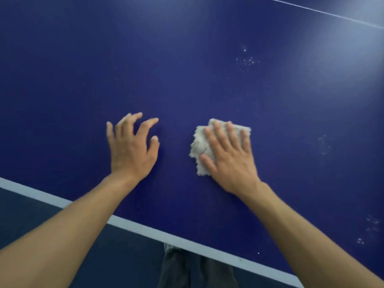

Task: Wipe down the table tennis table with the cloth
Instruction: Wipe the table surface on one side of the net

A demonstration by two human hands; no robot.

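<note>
A person leans over a blue table tennis table (187, 69), the right hand (230, 156) laid flat on a crumpled off-white cloth (199, 142), fingers straight and together, pressing it to the surface rather than gripping it. The cloth sits just inside the white edge line (166, 238) and shows mostly at the hand's 9 o'clock side and past the fingertips at 12. The left hand (133, 150) is beside it at 9 o'clock, apart from the cloth and holding nothing, its fingers spread and loosely bent; whether the tips touch the table cannot be told.

A cluster of pale specks (246, 61) lies at about 12 to 1 o'clock from the cloth, well apart. A fainter scatter (324, 145) lies at 3 o'clock, and more marks (372, 227) at about 4. All sit on the right hand's side, so a stroke forward or outward by that arm looks the likeliest way to reach them. The wiping seems to be mid-course, with this patch unfinished.
</note>
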